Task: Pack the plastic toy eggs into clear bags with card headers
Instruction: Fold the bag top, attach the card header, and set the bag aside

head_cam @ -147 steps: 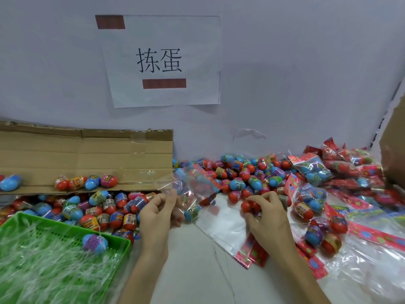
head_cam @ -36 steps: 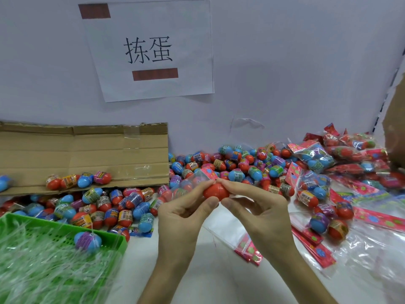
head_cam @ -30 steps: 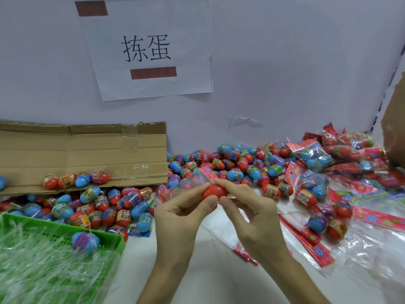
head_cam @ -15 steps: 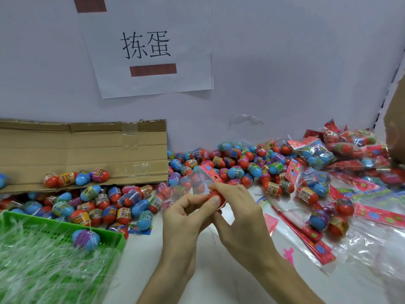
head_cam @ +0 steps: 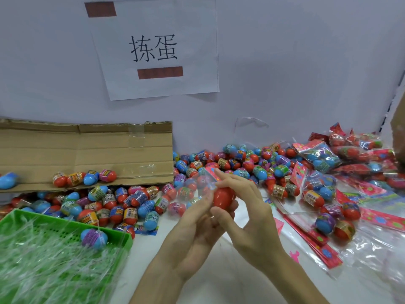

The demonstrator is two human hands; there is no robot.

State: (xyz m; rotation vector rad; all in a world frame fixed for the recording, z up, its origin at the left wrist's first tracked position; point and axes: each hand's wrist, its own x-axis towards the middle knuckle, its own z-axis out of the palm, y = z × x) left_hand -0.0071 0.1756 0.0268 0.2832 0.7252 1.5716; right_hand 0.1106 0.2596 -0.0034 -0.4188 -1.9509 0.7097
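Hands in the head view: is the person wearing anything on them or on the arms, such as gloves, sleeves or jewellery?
Nothing worn that shows. The left hand and right hand are bare: no gloves, rings or tape. The forearms are bare to the bottom edge, with no sleeve, watch or bracelet in view.

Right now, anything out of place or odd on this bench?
One stray: a single blue-and-purple egg lies in the green basket on shredded film, apart from the loose egg pile. Four eggs also sit up on the cardboard flap. Otherwise normal: left hand grips the red egg, right hand pinches the clear bag.
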